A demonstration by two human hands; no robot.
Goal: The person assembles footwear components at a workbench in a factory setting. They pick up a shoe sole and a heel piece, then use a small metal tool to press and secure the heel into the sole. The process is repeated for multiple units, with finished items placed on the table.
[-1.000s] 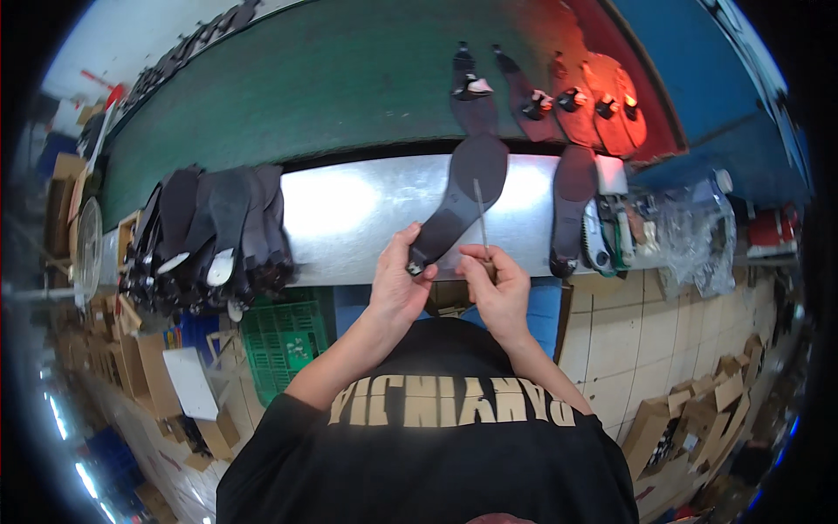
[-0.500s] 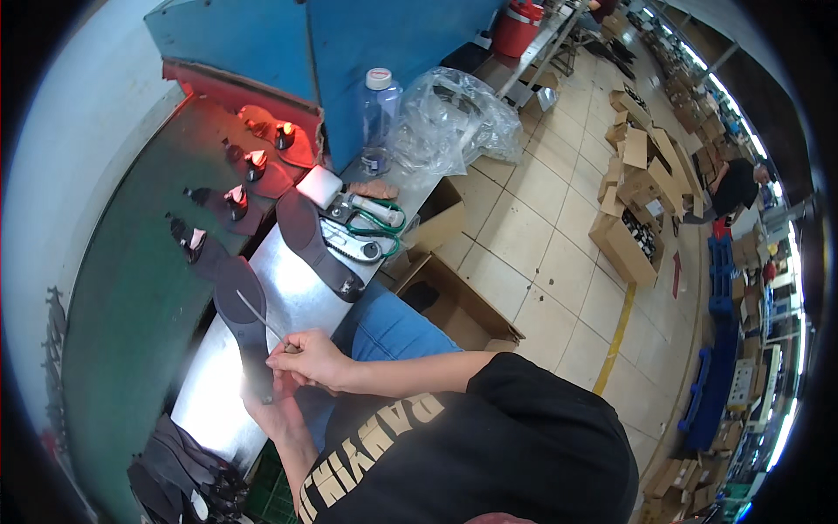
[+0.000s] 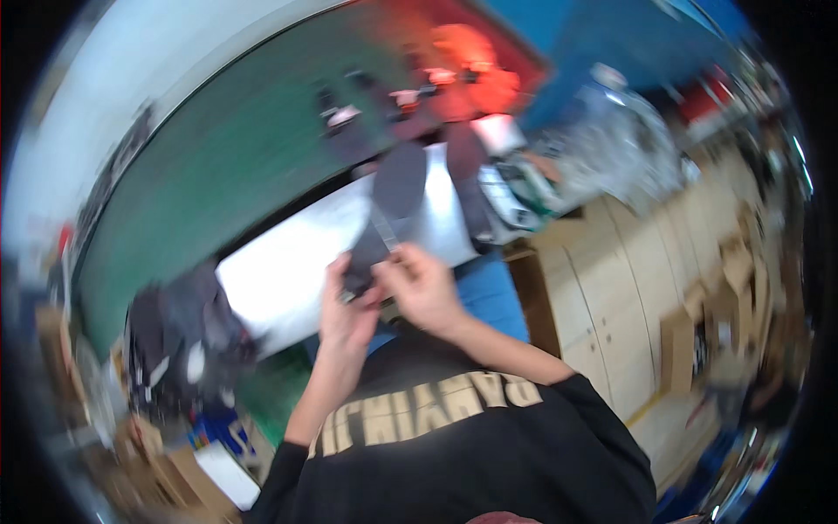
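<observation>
Apparently, the step in hand is tool work on the dark sole [image 3: 401, 182], held out over the metal tabletop [image 3: 279, 272]. At the tabletop's near edge, the left hand [image 3: 347, 316] is closed about the sole's narrow end; the right hand [image 3: 423, 284] pinches a thin metal tool [image 3: 385, 230], its shaft across the sole. Blur prevents confirming contact. The next move would call for a firm left hold and a controlled tool tip. A second sole [image 3: 465, 164] lies toward the tabletop's right end, piled soles [image 3: 177, 319] at its left; beyond it, a green surface [image 3: 209, 166].
</observation>
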